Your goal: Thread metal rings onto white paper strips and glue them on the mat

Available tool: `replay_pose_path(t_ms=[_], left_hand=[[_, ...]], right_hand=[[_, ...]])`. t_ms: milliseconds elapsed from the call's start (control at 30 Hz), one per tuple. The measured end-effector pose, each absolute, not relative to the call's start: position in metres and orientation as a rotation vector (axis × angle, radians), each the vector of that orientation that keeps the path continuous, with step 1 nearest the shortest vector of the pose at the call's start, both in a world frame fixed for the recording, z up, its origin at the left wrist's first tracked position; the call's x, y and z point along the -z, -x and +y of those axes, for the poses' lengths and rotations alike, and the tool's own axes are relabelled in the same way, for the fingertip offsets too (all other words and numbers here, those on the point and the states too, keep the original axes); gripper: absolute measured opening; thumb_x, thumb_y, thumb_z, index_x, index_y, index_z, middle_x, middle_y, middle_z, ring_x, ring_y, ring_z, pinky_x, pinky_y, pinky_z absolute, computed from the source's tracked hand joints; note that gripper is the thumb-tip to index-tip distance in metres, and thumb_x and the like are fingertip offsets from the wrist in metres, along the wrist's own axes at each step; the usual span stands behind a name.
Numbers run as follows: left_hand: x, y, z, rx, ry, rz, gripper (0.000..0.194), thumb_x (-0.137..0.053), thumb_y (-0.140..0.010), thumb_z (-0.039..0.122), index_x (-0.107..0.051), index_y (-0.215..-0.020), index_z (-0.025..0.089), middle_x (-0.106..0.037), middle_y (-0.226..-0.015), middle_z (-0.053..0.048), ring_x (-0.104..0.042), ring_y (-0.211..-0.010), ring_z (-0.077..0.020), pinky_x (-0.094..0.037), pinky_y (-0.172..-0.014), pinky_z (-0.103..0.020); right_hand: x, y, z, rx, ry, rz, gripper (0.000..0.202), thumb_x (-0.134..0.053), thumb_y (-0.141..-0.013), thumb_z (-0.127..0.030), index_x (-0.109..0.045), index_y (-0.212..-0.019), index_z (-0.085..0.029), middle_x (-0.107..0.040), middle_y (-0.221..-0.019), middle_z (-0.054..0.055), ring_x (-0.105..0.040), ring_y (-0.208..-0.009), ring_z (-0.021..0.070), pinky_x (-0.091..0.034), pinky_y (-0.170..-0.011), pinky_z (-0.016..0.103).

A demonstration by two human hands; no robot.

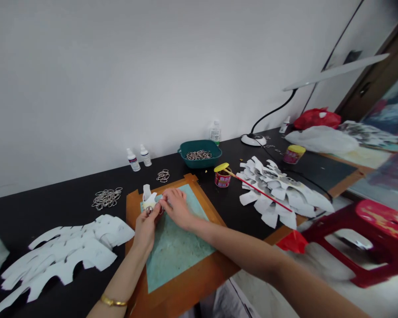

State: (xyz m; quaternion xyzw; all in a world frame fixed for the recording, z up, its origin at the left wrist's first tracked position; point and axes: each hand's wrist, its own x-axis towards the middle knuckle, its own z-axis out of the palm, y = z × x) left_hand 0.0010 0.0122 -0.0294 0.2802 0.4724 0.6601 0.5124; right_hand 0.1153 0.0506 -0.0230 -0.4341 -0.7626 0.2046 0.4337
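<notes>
White piece [147,193]; pale-green mat [177,260]; orange-brown board [203,198]; teal basin [199,164].

White piece [148,199]: cut into curved strips, one sticking up away from me; yellowish patch low down; I pinch its near edge, my fingers hiding part.
Metal ring [149,210]: shiny, beside that edge; worn or held, I cannot tell.

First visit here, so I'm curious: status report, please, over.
Left fingers at white piece, right fingers alongside; exact grip hidden. Piece at far end of mat. Only fingers cover it; metal rings lie left of mat.
</notes>
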Motion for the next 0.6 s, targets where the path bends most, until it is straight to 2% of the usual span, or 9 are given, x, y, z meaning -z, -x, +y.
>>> replay_pose_path(t_ms=[67, 333, 433, 600], left_hand=[[0.0282, -0.0015, 0.0110, -1.588, -0.667, 1.126, 0.044, -0.087, -0.056, 0.038, -0.074, -0.090, 0.013, -0.074, -0.091, -0.007, -0.066, -0.087, -0.0182, -0.047, -0.090, -0.033], [0.0273, 0.0019, 0.0121, -1.555, -0.635, 1.101, 0.039, -0.089, -0.055, 0.036, -0.074, -0.082, 0.012, -0.073, -0.085, -0.005, -0.064, -0.078, -0.0132, -0.048, -0.081, -0.026], [0.0255, 0.0023, 0.0116, -1.552, -0.638, 1.082, 0.039, -0.089, -0.054, 0.036, -0.074, -0.081, 0.012, -0.072, -0.081, -0.004, -0.062, -0.075, -0.0120, -0.048, -0.076, -0.024], [0.0218, 0.0034, 0.0121, -1.542, -0.552, 1.067, 0.045, -0.093, -0.042, 0.031, -0.073, -0.076, 0.011, -0.070, -0.077, -0.002, -0.061, -0.071, -0.0110, -0.049, -0.068, -0.022]], right_hand=[[0.0229, -0.1159, 0.0500, -0.567, 1.074, -1.914, 0.006, -0.054, -0.095, -0.025, -0.056, -0.099, -0.021, -0.063, -0.100, 0.001, -0.053, -0.099, 0.0187, -0.029, -0.095, 0.037], [0.0243, -0.1182, 0.0515, -0.566, 0.947, -1.876, 0.036, -0.051, -0.096, -0.023, -0.049, -0.132, -0.026, -0.066, -0.114, 0.005, -0.058, -0.099, 0.0204, -0.030, -0.096, 0.039], [0.0236, -0.1194, 0.0518, -0.624, 0.896, -1.926, 0.039, -0.047, -0.098, -0.022, -0.046, -0.136, -0.026, -0.066, -0.116, 0.005, -0.058, -0.103, 0.0203, -0.032, -0.097, 0.039], [0.0226, -0.1201, 0.0518, -0.695, 0.780, -1.890, 0.037, -0.045, -0.097, -0.020, -0.049, -0.134, -0.025, -0.062, -0.126, 0.005, -0.056, -0.112, 0.0194, -0.033, -0.101, 0.037]])
